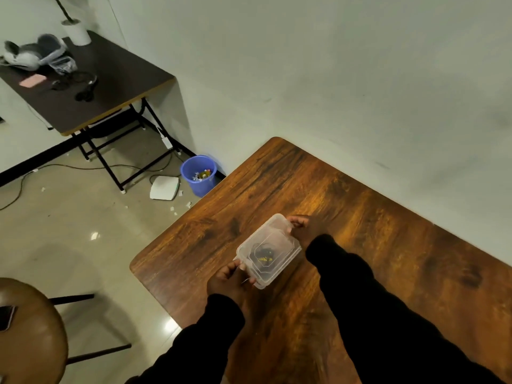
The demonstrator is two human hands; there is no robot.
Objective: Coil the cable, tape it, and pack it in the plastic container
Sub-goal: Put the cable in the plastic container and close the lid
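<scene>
On the wooden table (360, 217) my left hand (230, 281) and right hand (302, 228) grip opposite ends of the plastic container (267, 249), coiled cable (264, 254) inside. It seems light, thin-walled and slippery; corners give the firmest hold.

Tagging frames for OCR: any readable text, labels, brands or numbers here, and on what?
None can be read.
Plastic container, held by the left hand and right hand: no label shows; the cable inside has yellow marks, too blurred to read.
Pink card on the dark table: too small.
Blue bin: no print visible.
</scene>
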